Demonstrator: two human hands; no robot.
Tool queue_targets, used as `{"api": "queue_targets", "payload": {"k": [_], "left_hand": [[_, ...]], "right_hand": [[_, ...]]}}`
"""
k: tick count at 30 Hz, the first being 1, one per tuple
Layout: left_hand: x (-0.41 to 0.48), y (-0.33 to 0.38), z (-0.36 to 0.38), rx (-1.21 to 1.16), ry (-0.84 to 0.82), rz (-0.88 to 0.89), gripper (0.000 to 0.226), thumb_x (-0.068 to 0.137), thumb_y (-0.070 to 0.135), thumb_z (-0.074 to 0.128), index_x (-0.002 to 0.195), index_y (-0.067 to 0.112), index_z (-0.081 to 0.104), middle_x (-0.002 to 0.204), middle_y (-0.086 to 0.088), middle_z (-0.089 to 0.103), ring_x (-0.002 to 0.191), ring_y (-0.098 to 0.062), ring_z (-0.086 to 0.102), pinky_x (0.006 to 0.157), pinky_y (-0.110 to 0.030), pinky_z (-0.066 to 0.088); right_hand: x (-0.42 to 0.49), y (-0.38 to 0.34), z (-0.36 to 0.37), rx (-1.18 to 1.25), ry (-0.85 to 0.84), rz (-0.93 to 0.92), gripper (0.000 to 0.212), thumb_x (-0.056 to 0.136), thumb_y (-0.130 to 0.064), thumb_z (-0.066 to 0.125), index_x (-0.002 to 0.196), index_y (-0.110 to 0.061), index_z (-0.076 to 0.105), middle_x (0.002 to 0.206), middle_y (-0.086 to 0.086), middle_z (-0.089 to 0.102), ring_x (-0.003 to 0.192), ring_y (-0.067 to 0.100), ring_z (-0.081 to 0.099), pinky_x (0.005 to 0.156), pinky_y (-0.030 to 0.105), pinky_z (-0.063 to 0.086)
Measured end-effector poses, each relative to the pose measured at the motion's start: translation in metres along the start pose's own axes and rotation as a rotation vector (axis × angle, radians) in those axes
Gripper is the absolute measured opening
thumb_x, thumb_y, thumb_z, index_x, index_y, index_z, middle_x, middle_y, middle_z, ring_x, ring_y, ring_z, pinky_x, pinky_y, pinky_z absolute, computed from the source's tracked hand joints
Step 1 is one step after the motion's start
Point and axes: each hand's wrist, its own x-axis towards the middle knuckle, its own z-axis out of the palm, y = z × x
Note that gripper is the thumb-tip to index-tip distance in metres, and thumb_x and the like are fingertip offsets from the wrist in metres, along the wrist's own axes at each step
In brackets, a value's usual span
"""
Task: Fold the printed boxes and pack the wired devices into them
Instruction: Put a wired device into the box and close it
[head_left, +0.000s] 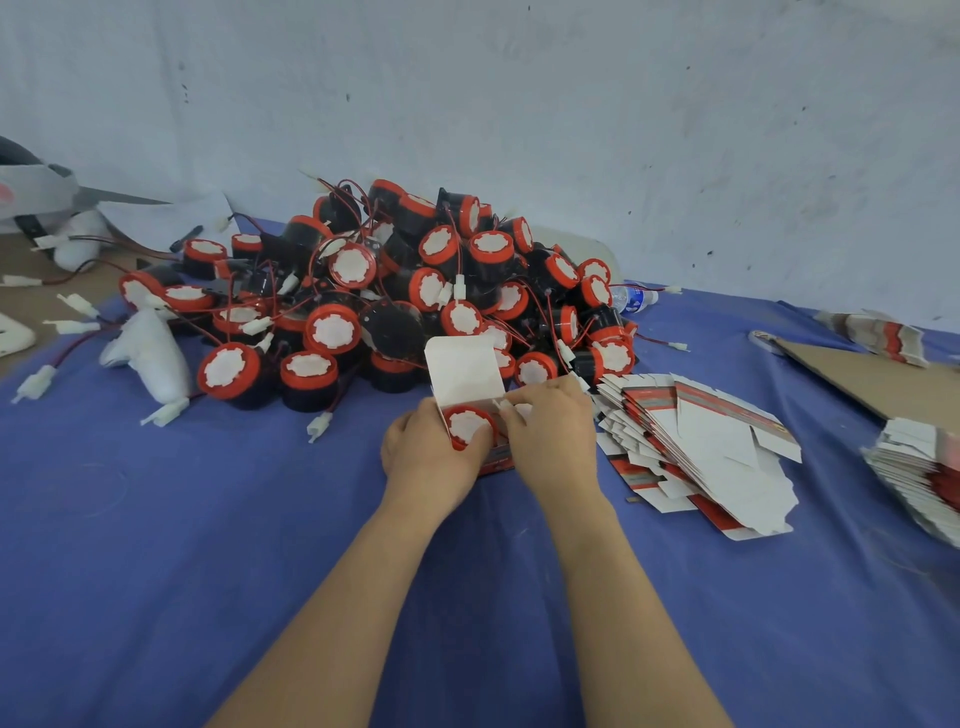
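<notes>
— Red rim, white centre, black drum body: one wired device (469, 425) sits face-up in the open box (470, 371), with the white lid flap standing tall behind it.
— Where's that box?
— On the blue-clothed surface (208, 545), just in front of the device pile (395, 291). The left hand (428, 460) curls round its left side, and the right hand (553, 434) pinches a white bit (506, 405) at the right edge. Plug or flap, can't tell.
— Count for me.
— One box up, one device in it. The pile: dozens, too tangled in red-and-black wires for a tally. Flat boxes, three lots: a fanned stack (696, 452) just right of the hands, a second stack (919, 483) at the far right edge, a small bunch (878, 335) further back.
</notes>
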Motion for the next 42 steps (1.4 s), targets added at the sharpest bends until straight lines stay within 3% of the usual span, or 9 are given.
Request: {"api": "queue_targets", "payload": {"k": [4,12,15,21,29,33,35,37,42], "left_hand": [[0.001,0.0,0.0,0.006,0.003,0.005,0.048,0.089,0.041,0.06,0.129,0.018,0.048,0.128,-0.004,0.057,0.126,-0.025,0.045,0.103,-0.042,0.042],[0.001,0.001,0.001,0.001,0.011,0.001,0.048,0.089,0.041,0.06,0.129,0.017,0.048,0.128,-0.005,0.057,0.124,-0.026,0.047,0.101,-0.043,0.044],[0.002,0.001,0.001,0.0,0.005,-0.011,0.051,0.088,0.044,0.061,0.13,0.018,0.048,0.127,-0.005,0.057,0.122,-0.026,0.049,0.101,-0.044,0.045],[0.002,0.0,0.002,-0.021,0.001,-0.013,0.053,0.086,0.045,0.063,0.128,0.017,0.048,0.125,-0.006,0.058,0.122,-0.026,0.049,0.1,-0.043,0.045],[0.0,0.0,0.001,-0.004,0.017,0.024,0.047,0.088,0.041,0.06,0.126,0.017,0.049,0.126,-0.004,0.058,0.123,-0.025,0.047,0.1,-0.042,0.043],[-0.002,-0.001,0.0,-0.016,0.01,0.037,0.041,0.088,0.039,0.059,0.122,0.017,0.051,0.122,-0.004,0.06,0.12,-0.026,0.05,0.098,-0.043,0.045],[-0.002,-0.001,0.001,-0.014,-0.003,0.044,0.041,0.089,0.039,0.059,0.123,0.017,0.051,0.122,-0.004,0.06,0.121,-0.025,0.049,0.099,-0.043,0.044],[-0.002,0.001,0.001,0.038,-0.016,0.058,0.046,0.089,0.043,0.058,0.126,0.018,0.051,0.127,-0.004,0.056,0.122,-0.025,0.046,0.101,-0.041,0.042],[-0.006,0.001,-0.002,0.029,0.107,0.054,0.055,0.085,0.044,0.064,0.131,0.02,0.047,0.124,-0.004,0.036,0.103,-0.02,0.049,0.086,-0.034,0.047]], "right_hand": [[0.001,-0.004,0.002,-0.071,0.024,-0.016,0.021,0.096,-0.011,0.05,0.105,-0.009,0.069,0.116,0.005,0.056,0.101,0.022,0.05,0.079,0.031,0.046],[0.001,-0.007,0.001,-0.12,0.066,-0.074,0.024,0.098,-0.024,0.049,0.116,-0.018,0.064,0.109,0.001,0.065,0.101,0.02,0.054,0.086,0.032,0.043],[-0.001,-0.011,0.004,-0.013,0.03,-0.063,0.025,0.097,-0.021,0.051,0.118,-0.015,0.063,0.115,0.002,0.062,0.101,0.019,0.056,0.076,0.027,0.042],[0.001,-0.013,0.006,-0.033,0.041,-0.002,0.017,0.096,-0.022,0.052,0.102,-0.013,0.065,0.099,0.005,0.063,0.095,0.022,0.054,0.08,0.035,0.046],[0.003,-0.002,0.004,-0.053,-0.039,0.125,0.018,0.093,-0.025,0.058,0.105,-0.018,0.069,0.12,0.008,0.048,0.115,0.028,0.041,0.094,0.036,0.041],[0.008,0.004,0.006,0.185,-0.08,0.305,0.035,0.085,-0.026,0.067,0.116,-0.02,0.051,0.125,0.008,0.042,0.118,0.03,0.039,0.095,0.04,0.038],[0.012,0.011,0.007,0.467,-0.114,0.436,0.055,0.08,-0.025,0.075,0.122,-0.013,0.041,0.115,0.006,0.047,0.101,0.022,0.049,0.078,0.033,0.048],[0.015,0.015,0.007,0.595,-0.129,0.505,0.057,0.079,-0.022,0.077,0.121,-0.006,0.043,0.098,0.002,0.051,0.08,0.013,0.05,0.055,0.024,0.04],[0.01,0.014,0.016,0.481,-0.06,0.242,0.033,0.085,-0.014,0.065,0.116,-0.014,0.053,0.099,-0.002,0.058,0.079,0.012,0.052,0.052,0.017,0.037]]}}
